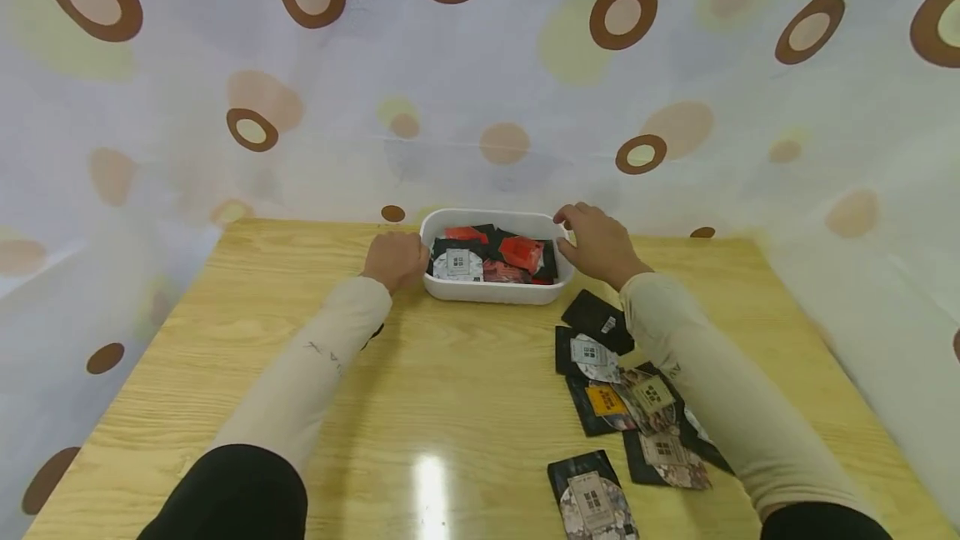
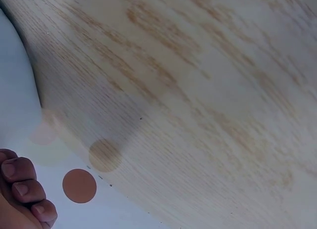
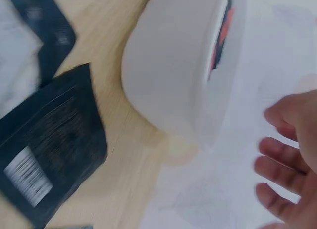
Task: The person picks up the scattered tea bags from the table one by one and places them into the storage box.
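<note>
Between curled, seemingly empty left hand (image 1: 396, 262) and loosely opened right hand (image 1: 602, 243): white oblong plastic tub (image 1: 491, 292) at far side of yellow wooden desk (image 1: 457, 382), long axis running hand to hand.

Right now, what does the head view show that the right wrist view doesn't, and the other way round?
Only the head view shows the left hand, the two pale sleeves and the packet with an orange label.

Only the right wrist view shows faint print beside the white barcode label on the black packet.

Both show that packet, the right hand, the white oval-ended container, red and black packets inside it, the wood-grain table and the pale patterned sheet.
</note>
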Demonstrator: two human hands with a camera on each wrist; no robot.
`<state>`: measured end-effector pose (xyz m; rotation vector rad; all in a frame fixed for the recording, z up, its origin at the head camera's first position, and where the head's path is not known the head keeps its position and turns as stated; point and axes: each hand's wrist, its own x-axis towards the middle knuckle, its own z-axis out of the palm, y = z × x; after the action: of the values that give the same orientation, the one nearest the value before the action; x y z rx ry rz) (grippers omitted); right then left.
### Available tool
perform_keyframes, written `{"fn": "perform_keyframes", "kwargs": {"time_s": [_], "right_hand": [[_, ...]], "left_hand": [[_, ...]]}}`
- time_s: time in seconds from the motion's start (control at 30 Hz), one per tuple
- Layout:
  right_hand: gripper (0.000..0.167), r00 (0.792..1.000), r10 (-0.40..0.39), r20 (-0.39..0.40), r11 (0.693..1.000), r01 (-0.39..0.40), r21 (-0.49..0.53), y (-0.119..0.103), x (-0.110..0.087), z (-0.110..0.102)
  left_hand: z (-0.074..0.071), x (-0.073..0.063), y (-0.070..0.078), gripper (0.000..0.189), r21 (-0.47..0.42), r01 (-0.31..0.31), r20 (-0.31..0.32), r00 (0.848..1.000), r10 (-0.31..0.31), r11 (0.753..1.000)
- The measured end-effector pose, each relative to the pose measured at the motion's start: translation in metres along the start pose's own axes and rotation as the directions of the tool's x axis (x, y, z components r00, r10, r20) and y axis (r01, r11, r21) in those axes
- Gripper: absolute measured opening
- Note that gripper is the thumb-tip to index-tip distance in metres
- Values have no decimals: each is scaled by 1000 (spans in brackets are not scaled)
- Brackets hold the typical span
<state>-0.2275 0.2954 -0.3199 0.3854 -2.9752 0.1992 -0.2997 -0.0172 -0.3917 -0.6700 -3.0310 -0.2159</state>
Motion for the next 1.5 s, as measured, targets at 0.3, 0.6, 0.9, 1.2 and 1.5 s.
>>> {"fn": "perform_keyframes", "kwargs": {"time_s": [0.3, 0.6, 0.9, 1.2, 1.5], "right_hand": [[33, 981, -17, 193, 997, 2, 75, 8, -60, -15], [41, 962, 70, 265, 983, -113, 148, 28, -77, 26], [62, 926, 130, 355, 982, -169, 82, 34, -68, 36], [63, 885, 202, 420, 952, -278, 128, 42, -71, 34], [46, 896, 249, 367, 895, -358, 267, 49, -80, 40]], "left_hand": [[-15, 0, -19, 39, 2, 21, -44, 999, -21, 1000], [-9, -8, -17, 39, -57, 21, -41, 999, -23, 998], [-8, -4, -7, 39, -38, 9, -45, 999, -10, 999], [-4, -1, -1, 40, -27, -16, -44, 999, 15, 1000], [-6, -2, 2, 39, 12, -25, -16, 1000, 25, 1000]]}}
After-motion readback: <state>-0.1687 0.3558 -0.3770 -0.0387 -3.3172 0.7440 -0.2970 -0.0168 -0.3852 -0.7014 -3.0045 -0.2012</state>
